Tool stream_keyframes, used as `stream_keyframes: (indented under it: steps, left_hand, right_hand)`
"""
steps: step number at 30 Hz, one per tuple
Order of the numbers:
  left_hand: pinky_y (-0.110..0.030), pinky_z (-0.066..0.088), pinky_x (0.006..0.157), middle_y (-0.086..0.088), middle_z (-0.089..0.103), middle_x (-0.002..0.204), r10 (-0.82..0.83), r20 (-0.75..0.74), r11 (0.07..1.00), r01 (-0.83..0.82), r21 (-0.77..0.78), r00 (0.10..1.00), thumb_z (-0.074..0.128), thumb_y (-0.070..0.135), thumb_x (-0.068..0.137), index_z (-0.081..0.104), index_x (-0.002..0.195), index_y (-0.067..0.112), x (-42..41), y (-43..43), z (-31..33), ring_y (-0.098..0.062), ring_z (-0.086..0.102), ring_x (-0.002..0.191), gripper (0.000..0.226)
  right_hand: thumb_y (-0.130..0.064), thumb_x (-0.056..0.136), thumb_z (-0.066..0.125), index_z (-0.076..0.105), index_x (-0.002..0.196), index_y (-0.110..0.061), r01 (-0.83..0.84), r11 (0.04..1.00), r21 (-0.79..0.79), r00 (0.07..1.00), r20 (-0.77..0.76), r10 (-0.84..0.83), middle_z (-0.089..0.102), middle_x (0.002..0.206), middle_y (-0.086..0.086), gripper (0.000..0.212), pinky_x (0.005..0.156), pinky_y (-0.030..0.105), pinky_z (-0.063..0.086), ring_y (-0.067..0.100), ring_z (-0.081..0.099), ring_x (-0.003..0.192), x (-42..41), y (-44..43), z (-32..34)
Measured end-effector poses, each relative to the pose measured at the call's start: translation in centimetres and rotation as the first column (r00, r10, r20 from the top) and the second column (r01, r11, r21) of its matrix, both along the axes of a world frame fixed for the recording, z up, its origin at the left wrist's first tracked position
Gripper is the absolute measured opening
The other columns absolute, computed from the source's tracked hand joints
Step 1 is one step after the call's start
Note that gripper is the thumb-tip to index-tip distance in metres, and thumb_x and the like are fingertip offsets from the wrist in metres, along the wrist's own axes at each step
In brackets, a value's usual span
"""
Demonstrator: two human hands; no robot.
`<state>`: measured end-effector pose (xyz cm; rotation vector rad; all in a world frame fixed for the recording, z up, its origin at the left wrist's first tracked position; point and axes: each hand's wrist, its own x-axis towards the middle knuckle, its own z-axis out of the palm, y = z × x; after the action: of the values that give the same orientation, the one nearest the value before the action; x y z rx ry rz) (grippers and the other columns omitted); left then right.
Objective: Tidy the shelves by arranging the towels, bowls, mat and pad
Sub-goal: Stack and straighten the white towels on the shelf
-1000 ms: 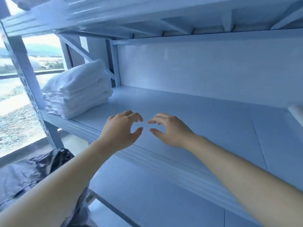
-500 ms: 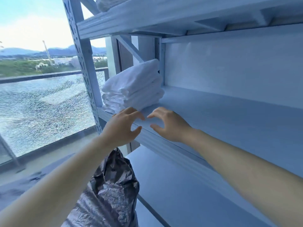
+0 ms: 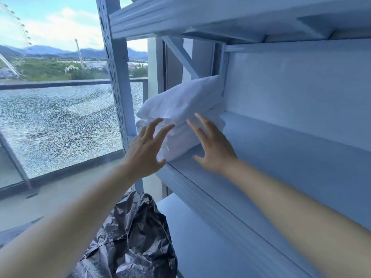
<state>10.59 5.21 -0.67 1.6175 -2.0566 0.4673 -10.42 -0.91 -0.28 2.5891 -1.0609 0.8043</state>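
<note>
A stack of folded white towels (image 3: 184,105) lies at the left end of the middle shelf (image 3: 281,157), against the back corner post. My left hand (image 3: 146,149) is at the stack's front left corner with fingers spread and straight, fingertips at the towels' edge. My right hand (image 3: 212,147) is just right of it, fingers spread and pointing up along the stack's front face. Neither hand holds anything. No bowls, mat or pad are in view.
A crumpled black plastic bag (image 3: 130,237) sits on the floor below the shelf's left end. The perforated upright post (image 3: 114,73) stands left of the towels. A lower shelf (image 3: 200,237) and an upper shelf (image 3: 220,15) frame the space. A cracked glass balcony panel (image 3: 60,125) is at left.
The view has swung left, bringing the towels closer. Both hands have moved forward to the stack and their curled fingers have spread straight.
</note>
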Motion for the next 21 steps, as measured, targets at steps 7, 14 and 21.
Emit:
stream_keyframes:
  steps: [7,14,21]
  left_hand:
    - [-0.046,0.049,0.086,-0.006,-0.001,0.154,0.006,-0.032,0.996,-0.003,0.085,0.999,0.084,0.027,0.051,-0.005,0.145,0.035,0.5,-3.9,-1.6,-0.032,0.019,0.136,0.13]
    - [-0.042,0.051,0.08,0.0,-0.001,0.153,-0.058,-0.062,0.998,0.059,0.003,0.996,0.079,0.025,0.049,-0.005,0.143,0.039,1.3,-4.8,-2.8,-0.034,0.02,0.137,0.127]
    - [-0.032,0.053,0.061,0.003,0.0,0.151,-0.069,-0.015,0.998,0.069,-0.001,0.998,0.081,0.025,0.048,0.001,0.144,0.041,1.7,-5.0,-2.3,-0.034,0.029,0.131,0.125]
  right_hand:
    - [-0.013,0.072,0.071,-0.02,0.139,-0.038,0.014,0.991,-0.136,0.986,-0.165,-0.037,-0.029,0.148,-0.004,0.116,0.113,0.053,0.01,0.027,-0.009,0.144,2.2,-4.3,-0.3]
    - [-0.018,0.067,0.078,0.017,0.143,-0.026,0.042,0.935,-0.352,0.997,-0.041,-0.06,0.029,0.15,0.013,0.097,0.094,0.066,0.035,0.037,0.032,0.136,4.5,-6.2,-1.7]
    - [-0.014,0.067,0.07,0.025,0.136,-0.018,-0.047,0.941,-0.336,0.997,0.047,0.066,0.053,0.132,0.014,0.082,0.087,0.053,0.046,0.038,0.052,0.115,4.4,-7.5,-1.6]
